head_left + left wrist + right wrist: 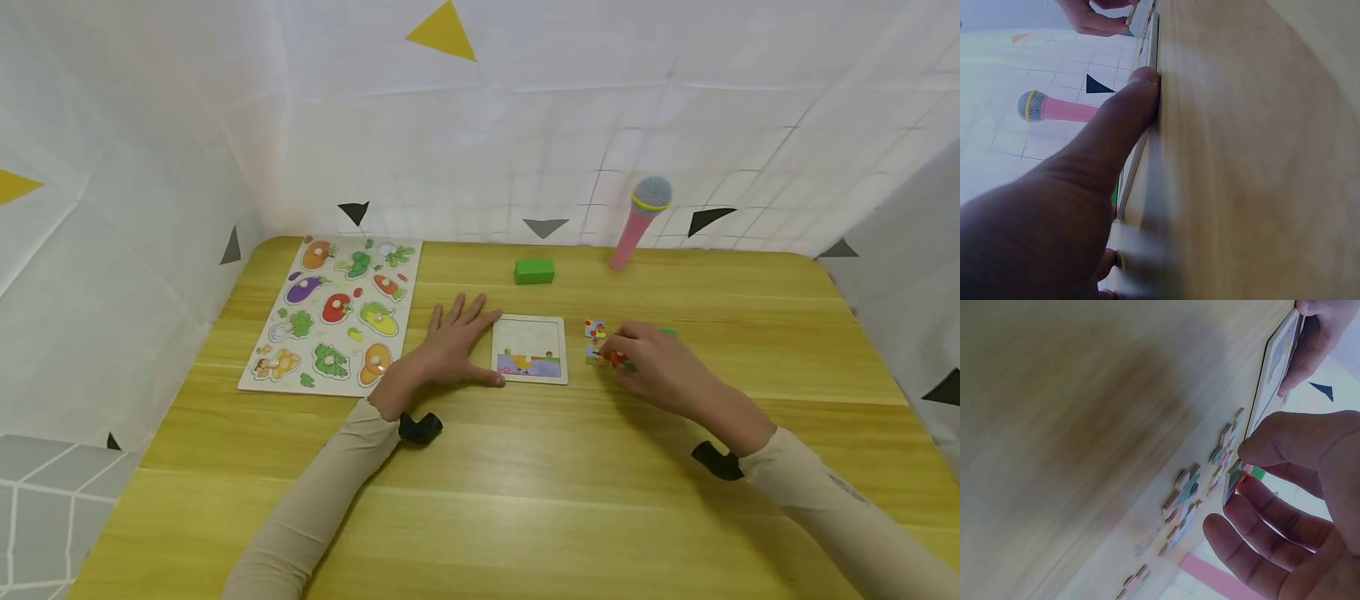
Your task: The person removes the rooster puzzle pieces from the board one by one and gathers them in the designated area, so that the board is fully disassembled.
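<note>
My left hand [452, 348] lies spread on the table, its thumb and a finger touching the left side of a small square puzzle tray [531, 332]. Joined picture pieces [536, 367] fill the lower strip of that tray; its upper part is bare. To the tray's right, my right hand [660, 371] pinches a puzzle piece [1233, 481] between thumb and fingers, tilted just above the table. Several loose puzzle pieces [1185, 499] lie under and around this hand. In the head view the hand partly hides them.
A vegetable peg puzzle board [341, 333] lies left of my left hand. Behind the tray sits a green block [534, 272]. A pink toy microphone [637, 225] stands near the table's back edge, by the white cloth backdrop [480, 150].
</note>
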Tool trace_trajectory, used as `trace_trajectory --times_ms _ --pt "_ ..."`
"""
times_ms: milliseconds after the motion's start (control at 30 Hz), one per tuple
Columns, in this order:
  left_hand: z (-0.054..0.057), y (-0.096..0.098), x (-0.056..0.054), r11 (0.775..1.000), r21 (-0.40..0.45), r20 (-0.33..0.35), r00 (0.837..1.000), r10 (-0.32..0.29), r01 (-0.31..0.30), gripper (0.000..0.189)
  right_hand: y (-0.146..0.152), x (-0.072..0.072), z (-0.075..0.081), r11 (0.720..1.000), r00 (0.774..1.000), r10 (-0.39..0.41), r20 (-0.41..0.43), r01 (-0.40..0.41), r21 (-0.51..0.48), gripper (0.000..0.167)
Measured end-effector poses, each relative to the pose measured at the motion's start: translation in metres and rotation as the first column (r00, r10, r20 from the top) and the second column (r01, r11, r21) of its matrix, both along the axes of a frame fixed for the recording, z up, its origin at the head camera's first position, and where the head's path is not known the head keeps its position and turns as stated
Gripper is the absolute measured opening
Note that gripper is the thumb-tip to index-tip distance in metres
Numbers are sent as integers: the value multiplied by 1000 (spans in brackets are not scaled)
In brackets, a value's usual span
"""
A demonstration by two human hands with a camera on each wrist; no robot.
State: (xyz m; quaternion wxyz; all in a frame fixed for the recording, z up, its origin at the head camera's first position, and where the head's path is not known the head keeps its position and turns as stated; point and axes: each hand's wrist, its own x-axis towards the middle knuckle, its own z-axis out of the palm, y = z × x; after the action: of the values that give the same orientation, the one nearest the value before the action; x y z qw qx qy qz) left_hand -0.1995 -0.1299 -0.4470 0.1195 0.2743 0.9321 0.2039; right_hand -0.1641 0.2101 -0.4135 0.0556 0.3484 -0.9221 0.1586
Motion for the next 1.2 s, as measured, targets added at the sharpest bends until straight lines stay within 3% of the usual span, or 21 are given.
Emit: trace_trajectory --times_ms 533,1200 --pt "-1 1 0 1000 -4 -6 1000 -3 3 108 29 7 1 999 998 -30 -49 29 -22 26" --pt "-1 1 -1 1000 -10 -2 1000 3 -3 107 60 5 -7 994 994 -109 -28 110 26 22"
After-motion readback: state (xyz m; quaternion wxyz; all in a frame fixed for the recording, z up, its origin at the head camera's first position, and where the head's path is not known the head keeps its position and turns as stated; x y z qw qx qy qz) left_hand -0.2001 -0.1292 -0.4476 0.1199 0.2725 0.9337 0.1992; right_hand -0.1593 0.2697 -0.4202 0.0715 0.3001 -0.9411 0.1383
